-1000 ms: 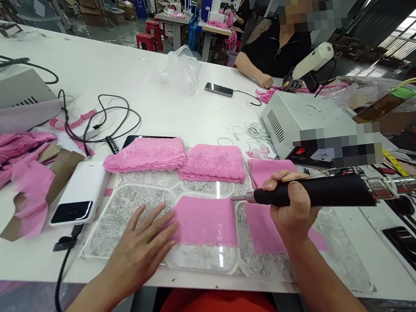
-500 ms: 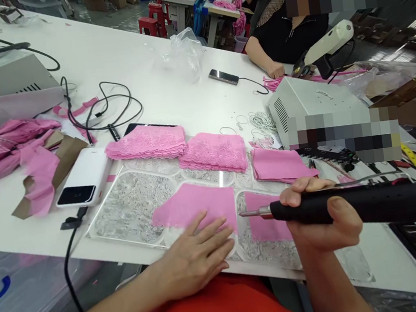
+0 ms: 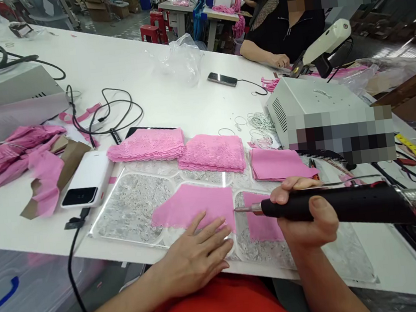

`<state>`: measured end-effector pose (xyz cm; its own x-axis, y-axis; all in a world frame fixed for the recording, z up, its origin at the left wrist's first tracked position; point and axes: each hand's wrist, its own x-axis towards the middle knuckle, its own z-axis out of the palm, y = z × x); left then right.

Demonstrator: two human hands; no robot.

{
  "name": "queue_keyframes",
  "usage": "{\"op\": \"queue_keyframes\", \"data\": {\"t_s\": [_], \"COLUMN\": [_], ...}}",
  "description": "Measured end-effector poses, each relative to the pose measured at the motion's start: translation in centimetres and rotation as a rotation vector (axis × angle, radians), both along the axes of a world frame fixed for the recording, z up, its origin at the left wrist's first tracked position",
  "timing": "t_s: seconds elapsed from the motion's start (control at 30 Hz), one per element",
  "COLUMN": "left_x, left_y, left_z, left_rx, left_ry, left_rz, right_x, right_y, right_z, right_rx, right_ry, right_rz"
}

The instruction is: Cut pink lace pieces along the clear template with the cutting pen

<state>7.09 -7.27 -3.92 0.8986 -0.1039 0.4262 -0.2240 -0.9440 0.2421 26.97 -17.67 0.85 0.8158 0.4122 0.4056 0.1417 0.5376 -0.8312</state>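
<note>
My left hand [image 3: 204,251] lies flat with fingers spread on the lower edge of a pink fabric piece [image 3: 194,202]. My right hand [image 3: 307,215] grips a black pen-like tool [image 3: 349,205], held level, its metal tip pointing left at the right edge of that piece. Whether the tip touches the fabric I cannot tell. Beneath the tool lies a smaller pink piece [image 3: 261,225]. Both rest on a clear patterned mat [image 3: 131,205]. Behind them are two pink lace stacks [image 3: 146,144] [image 3: 211,153] and a plain pink stack [image 3: 280,163].
To the left are a white power bank [image 3: 86,177], black cables [image 3: 123,105], pink scraps [image 3: 15,148] and a grey box [image 3: 16,92]. Another grey box [image 3: 311,104] stands at right. Across the table sits a person [image 3: 276,28] near a phone [image 3: 222,79] and a clear bag [image 3: 182,59].
My right hand and the tool have moved left, bringing the tip to the larger piece's edge. My left hand stays flat on the fabric. The other person's hand has shifted slightly.
</note>
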Motion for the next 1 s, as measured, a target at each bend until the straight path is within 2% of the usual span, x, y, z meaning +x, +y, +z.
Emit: {"op": "queue_keyframes", "data": {"t_s": [0.4, 1.0], "left_x": [0.0, 0.0], "left_y": [-0.2, -0.1], "left_z": [-0.6, -0.6], "left_rx": [-0.012, -0.029], "left_ry": [-0.045, -0.055], "left_rz": [0.030, 0.028], "right_x": [0.2, 0.3], "right_y": [1.0, 1.2], "right_z": [-0.1, -0.3], "right_rx": [-0.036, -0.055], "right_ry": [-0.023, -0.074], "right_rz": [-0.123, -0.097]}}
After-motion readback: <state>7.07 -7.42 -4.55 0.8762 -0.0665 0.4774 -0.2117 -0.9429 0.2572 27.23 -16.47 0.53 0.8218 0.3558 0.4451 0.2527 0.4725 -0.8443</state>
